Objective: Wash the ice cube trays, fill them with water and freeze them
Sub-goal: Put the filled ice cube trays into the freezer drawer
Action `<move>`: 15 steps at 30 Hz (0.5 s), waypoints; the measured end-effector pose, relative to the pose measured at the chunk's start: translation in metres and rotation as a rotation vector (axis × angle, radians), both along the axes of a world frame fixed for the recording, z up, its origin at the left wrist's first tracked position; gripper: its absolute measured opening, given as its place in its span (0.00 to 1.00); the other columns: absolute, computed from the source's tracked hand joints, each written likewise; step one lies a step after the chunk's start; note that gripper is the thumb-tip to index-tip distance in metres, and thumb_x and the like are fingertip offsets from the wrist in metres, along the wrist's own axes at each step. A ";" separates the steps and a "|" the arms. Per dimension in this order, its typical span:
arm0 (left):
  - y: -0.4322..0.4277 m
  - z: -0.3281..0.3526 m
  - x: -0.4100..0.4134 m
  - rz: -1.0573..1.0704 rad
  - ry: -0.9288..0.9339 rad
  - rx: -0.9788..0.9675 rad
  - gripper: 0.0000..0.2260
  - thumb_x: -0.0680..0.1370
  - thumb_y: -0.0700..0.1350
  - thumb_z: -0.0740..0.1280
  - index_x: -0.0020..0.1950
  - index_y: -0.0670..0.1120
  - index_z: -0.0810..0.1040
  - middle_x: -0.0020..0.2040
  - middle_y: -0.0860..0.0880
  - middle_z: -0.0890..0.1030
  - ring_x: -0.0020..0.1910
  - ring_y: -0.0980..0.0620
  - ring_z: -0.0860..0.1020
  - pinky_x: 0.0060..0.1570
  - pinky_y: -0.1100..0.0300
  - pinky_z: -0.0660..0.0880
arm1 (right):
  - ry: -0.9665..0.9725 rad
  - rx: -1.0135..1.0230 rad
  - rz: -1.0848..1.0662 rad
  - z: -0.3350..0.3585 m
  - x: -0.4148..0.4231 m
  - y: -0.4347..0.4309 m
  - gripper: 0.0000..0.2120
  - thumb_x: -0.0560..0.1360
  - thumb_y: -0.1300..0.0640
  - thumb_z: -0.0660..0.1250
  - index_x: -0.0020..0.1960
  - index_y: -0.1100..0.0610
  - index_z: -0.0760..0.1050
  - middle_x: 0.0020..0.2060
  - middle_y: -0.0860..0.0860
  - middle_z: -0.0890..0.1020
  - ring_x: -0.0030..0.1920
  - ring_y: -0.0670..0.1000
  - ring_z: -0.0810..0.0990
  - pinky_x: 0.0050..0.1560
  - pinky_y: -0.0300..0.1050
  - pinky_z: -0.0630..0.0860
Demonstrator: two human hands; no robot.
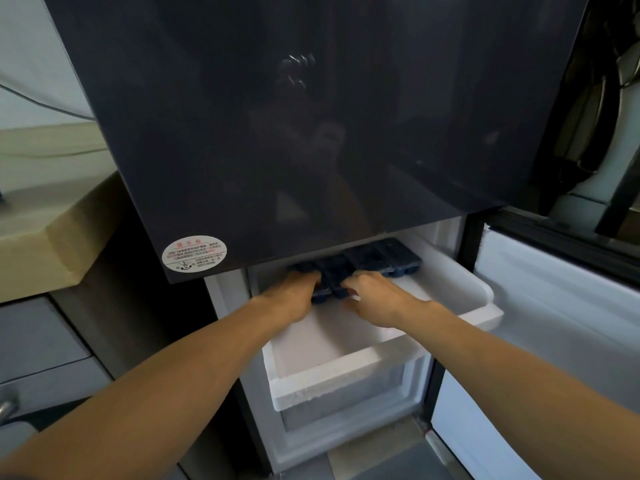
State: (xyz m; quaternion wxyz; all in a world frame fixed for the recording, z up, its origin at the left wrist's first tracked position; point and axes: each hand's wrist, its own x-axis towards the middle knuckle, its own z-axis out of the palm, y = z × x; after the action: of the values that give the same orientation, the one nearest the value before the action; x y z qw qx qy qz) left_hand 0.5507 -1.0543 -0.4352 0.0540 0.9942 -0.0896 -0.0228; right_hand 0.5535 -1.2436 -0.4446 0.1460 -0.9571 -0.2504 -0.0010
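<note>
The left hand (294, 292) and right hand (374, 296) each curl their fingers round a tray (332, 273) at the back of the drawer (346, 368), beside a second tray (381, 256). If it holds water, tilting it or knocking the door (311, 133) edge above would spill it. Its long axis seems to run front to back, but it is partly hidden.

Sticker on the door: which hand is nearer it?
Left. The left hand is just below-right of the sticker; the right hand is farther right. Both grip the tray.
</note>
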 end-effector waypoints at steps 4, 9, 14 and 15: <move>0.005 -0.001 0.007 -0.023 0.045 0.047 0.18 0.81 0.40 0.63 0.71 0.46 0.68 0.70 0.42 0.73 0.65 0.40 0.74 0.54 0.56 0.68 | 0.022 0.004 0.009 -0.001 0.004 0.003 0.12 0.79 0.54 0.66 0.60 0.58 0.78 0.57 0.57 0.78 0.57 0.61 0.77 0.53 0.51 0.76; 0.008 0.009 -0.003 -0.002 0.053 0.119 0.21 0.82 0.44 0.62 0.76 0.50 0.65 0.74 0.45 0.69 0.70 0.42 0.71 0.66 0.48 0.72 | 0.027 0.025 -0.006 0.004 -0.006 0.003 0.20 0.80 0.55 0.67 0.71 0.55 0.74 0.68 0.57 0.76 0.65 0.60 0.76 0.63 0.54 0.76; 0.013 0.029 -0.047 -0.003 -0.074 0.032 0.19 0.82 0.48 0.64 0.73 0.50 0.69 0.71 0.46 0.73 0.66 0.41 0.75 0.63 0.48 0.75 | 0.001 0.009 -0.025 0.020 -0.036 0.005 0.14 0.81 0.53 0.67 0.65 0.55 0.77 0.64 0.55 0.78 0.61 0.58 0.78 0.60 0.55 0.77; 0.016 0.032 -0.059 -0.007 -0.100 0.012 0.18 0.82 0.49 0.64 0.72 0.50 0.70 0.70 0.46 0.74 0.65 0.41 0.77 0.62 0.48 0.76 | -0.014 0.016 -0.030 0.025 -0.044 0.008 0.12 0.81 0.52 0.66 0.63 0.55 0.78 0.61 0.55 0.79 0.58 0.58 0.78 0.58 0.55 0.78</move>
State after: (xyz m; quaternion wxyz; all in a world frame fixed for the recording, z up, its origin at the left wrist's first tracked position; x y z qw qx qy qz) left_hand 0.4918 -1.0383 -0.4030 0.0434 0.9941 -0.0958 0.0264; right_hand 0.5091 -1.2356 -0.4193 0.1520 -0.9595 -0.2371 -0.0117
